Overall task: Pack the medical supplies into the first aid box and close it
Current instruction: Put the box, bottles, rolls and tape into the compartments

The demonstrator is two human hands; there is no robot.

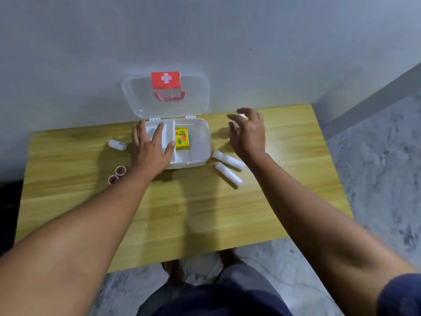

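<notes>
The white first aid box stands open on the wooden table, its clear lid with red cross label and pink handle leaning back against the wall. A yellow carton lies inside. My left hand rests flat, fingers spread, on the box's left side over the white inner tray. My right hand hovers to the right of the box, fingers curled over a small white item that is mostly hidden. Two white gauze rolls lie right of the box.
A small white bottle lies left of the box. Two brown tape rolls sit by my left wrist. The table backs onto a grey wall; marble floor shows to the right and in front.
</notes>
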